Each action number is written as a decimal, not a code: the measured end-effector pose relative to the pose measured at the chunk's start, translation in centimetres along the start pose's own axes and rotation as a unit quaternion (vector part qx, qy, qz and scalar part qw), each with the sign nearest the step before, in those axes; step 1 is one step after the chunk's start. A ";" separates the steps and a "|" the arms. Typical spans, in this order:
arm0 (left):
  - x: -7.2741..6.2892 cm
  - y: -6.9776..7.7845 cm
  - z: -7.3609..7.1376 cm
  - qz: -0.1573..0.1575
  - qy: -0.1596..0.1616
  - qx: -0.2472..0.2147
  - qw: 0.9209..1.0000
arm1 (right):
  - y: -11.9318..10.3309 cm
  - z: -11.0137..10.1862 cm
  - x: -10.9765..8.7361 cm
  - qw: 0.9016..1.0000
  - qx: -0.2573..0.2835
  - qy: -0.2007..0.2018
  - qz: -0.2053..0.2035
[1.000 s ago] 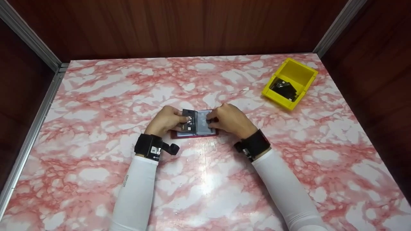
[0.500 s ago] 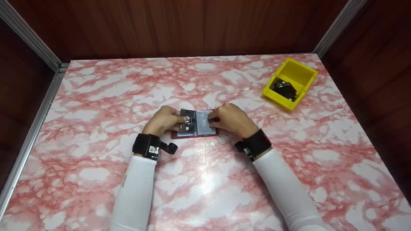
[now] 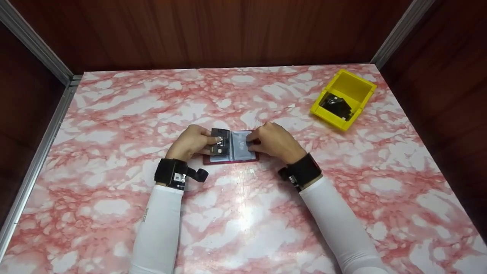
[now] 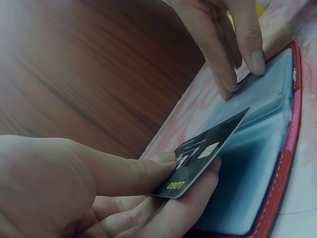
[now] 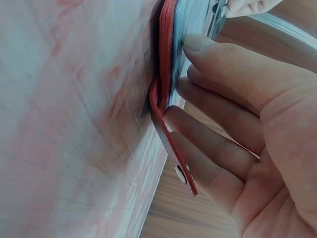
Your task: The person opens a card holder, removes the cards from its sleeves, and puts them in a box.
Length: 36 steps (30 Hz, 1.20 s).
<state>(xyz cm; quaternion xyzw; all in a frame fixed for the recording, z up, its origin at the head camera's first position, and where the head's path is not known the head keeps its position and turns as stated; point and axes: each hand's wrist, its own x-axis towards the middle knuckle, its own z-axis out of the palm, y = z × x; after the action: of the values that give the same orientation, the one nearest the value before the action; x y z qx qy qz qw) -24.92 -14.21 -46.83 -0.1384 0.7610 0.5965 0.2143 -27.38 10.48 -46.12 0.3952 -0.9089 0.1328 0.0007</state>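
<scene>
A red card holder (image 3: 229, 161) with clear plastic sleeves lies spread on the table. My left hand (image 3: 190, 142) pinches a black card (image 3: 220, 146) between thumb and fingers; a chip and yellow "LOGO" lettering show on the card (image 4: 200, 156) in the left wrist view. The card is tilted over the left-hand sleeve. At the other side, my right hand (image 3: 276, 140) pinches the edge of the right-hand clear sleeve (image 3: 240, 146), where "Vip" lettering shows. In the right wrist view, the thumb of the right hand (image 5: 237, 114) lies on the sleeve, fingers behind, near a snap strap (image 5: 171, 144).
A yellow bin (image 3: 344, 99) stands at the back right, with several black cards (image 3: 336, 105) inside. Dark wood-grain panels (image 3: 213, 34) close in the back and sides of the pink-and-white marbled table (image 3: 125, 110).
My left hand has shifted slightly left with the black card, drawing it away from the right-hand sleeve. More of that sleeve now shows. The right hand has barely moved.
</scene>
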 end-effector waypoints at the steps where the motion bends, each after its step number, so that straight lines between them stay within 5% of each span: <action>1: 0.0 0.0 -0.1 0.000 0.000 -0.001 1.000 | 0.0 0.0 0.0 1.000 -0.001 0.000 0.000; 17: -1.1 1.2 0.2 0.030 -0.025 -0.035 0.999 | 0.2 -0.5 -0.1 1.000 0.010 0.005 -0.013; 24: -1.2 1.4 0.7 0.043 -0.037 -0.034 0.998 | -0.4 -1.1 0.1 0.997 0.066 0.017 0.024; 29: -1.4 1.7 1.1 0.056 -0.038 -0.040 0.997 | -0.9 -1.6 0.1 0.989 0.116 0.041 0.081; 36: -1.6 2.2 1.9 0.081 -0.043 -0.029 0.995 | -0.9 -2.0 0.1 0.964 0.218 0.054 0.143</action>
<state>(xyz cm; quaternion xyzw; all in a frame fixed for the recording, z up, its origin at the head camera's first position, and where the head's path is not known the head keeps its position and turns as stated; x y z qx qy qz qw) -24.21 -11.94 -44.55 -0.0569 0.7419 0.6394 0.1936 -26.99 10.26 -43.95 0.2437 -0.9036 0.3480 -0.0552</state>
